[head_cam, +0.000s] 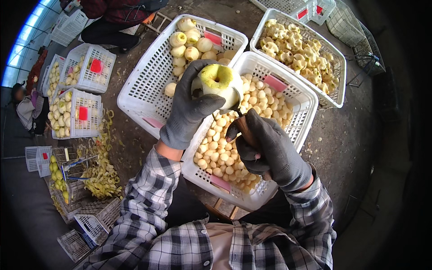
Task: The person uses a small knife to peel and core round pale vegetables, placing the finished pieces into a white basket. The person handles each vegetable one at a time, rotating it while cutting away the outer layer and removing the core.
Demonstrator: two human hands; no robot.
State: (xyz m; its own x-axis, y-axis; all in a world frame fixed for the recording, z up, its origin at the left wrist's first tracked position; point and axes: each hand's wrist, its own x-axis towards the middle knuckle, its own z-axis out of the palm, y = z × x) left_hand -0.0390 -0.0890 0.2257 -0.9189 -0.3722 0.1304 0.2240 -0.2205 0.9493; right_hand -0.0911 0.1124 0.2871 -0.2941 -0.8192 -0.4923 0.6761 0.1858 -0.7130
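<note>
My gloved left hand (190, 104) grips a peeled pale fruit (221, 82), like an apple or pear, with green-yellow skin left around its hollow end. A scooped-out recess shows in its side. In my gloved right hand (273, 148) is a hand tool with a wooden handle (248, 130). Its dark metal tip meets the lower right side of the fruit, and the tip's exact shape is hidden. Beneath both hands stands a white plastic crate (199, 170) holding many round, cream-coloured fruit balls (221, 152).
At upper left, a white crate (135, 98) holds whole peeled fruits (191, 54). Another crate (341, 84) at upper right contains scooped-out fruit cores (297, 50). Crates of peeled fruit (60, 113) and a heap of peelings (101, 175) lie left. Two other people sit nearby.
</note>
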